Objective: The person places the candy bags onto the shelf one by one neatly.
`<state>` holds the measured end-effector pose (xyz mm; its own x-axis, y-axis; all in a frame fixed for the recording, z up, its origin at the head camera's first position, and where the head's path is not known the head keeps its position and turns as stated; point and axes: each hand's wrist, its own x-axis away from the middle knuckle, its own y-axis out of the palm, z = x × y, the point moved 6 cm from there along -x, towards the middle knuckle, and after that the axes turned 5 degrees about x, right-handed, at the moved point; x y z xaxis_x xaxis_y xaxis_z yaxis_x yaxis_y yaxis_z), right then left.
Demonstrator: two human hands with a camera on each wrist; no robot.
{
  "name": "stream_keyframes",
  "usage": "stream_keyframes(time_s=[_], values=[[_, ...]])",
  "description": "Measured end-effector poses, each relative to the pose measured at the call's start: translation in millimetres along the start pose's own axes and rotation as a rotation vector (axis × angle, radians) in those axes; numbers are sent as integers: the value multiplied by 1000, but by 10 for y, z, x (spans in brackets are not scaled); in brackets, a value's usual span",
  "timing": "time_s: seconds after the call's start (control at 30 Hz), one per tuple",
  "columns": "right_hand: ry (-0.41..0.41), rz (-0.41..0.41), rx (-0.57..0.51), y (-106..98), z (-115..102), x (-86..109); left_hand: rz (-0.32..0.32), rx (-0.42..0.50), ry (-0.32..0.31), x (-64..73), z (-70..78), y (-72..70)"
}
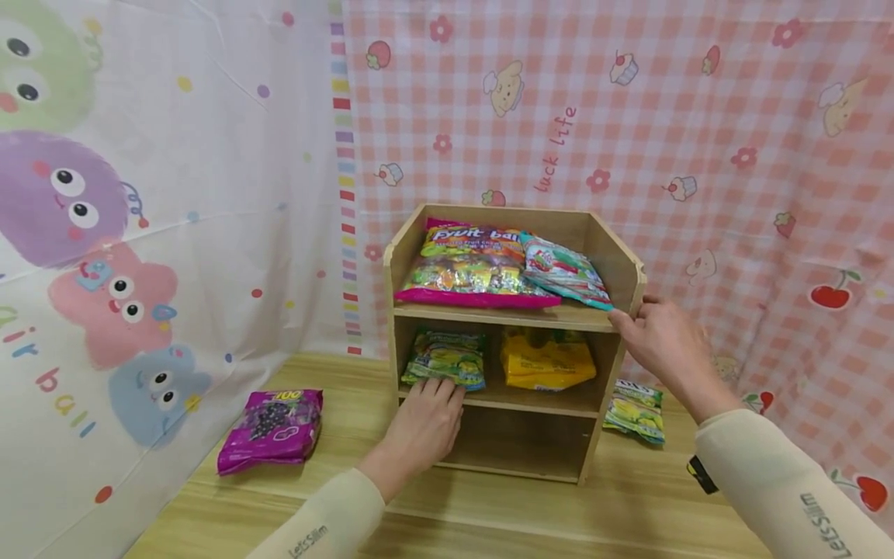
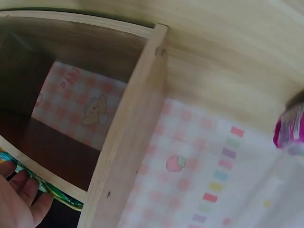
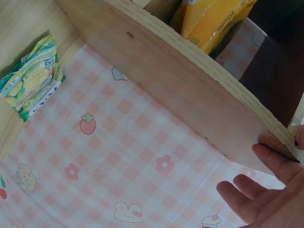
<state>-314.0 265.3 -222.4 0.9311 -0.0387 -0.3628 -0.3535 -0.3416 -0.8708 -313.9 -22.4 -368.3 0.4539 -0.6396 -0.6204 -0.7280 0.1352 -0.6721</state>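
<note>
A small three-tier wooden shelf [image 1: 492, 314] stands on the table. On its middle tier lies a green candy bag [image 1: 447, 357], and my left hand [image 1: 426, 419] touches its front lower edge with the fingertips. The left wrist view shows those fingers [image 2: 29, 190] against the bag at the board's edge. My right hand [image 1: 663, 341] holds the shelf's right side panel near the top tier, the thumb at the front edge and the index finger along the outside. Close to that thumb is the corner of a teal candy bag [image 1: 566, 272], beside a large pink-edged fruit candy bag [image 1: 482, 268].
A yellow bag [image 1: 548, 361] lies on the middle tier's right side. On the table, a purple grape candy bag [image 1: 272, 431] sits left of the shelf and a green-yellow lemon bag [image 1: 635, 411] right of it. Patterned cloth [image 1: 447, 101] hangs behind and at the sides.
</note>
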Motion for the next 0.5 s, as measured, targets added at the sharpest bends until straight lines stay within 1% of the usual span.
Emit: stream_keyframes(time_s=[0.07, 0.17, 0.27, 0.4, 0.5], values=[[-4, 5, 7, -7, 0, -1, -18, 26, -21, -8, -9, 15], [-4, 12, 18, -21, 2, -1, -43, 70, -33, -20, -25, 24], [1, 14, 20, -25, 0, -4, -82, 109, -41, -18, -47, 35], [7, 6, 19, -13, 0, -8, -140, 141, -38, 16, -63, 61], [8, 1, 21, 2, 2, -8, -161, 152, -28, 50, -61, 75]])
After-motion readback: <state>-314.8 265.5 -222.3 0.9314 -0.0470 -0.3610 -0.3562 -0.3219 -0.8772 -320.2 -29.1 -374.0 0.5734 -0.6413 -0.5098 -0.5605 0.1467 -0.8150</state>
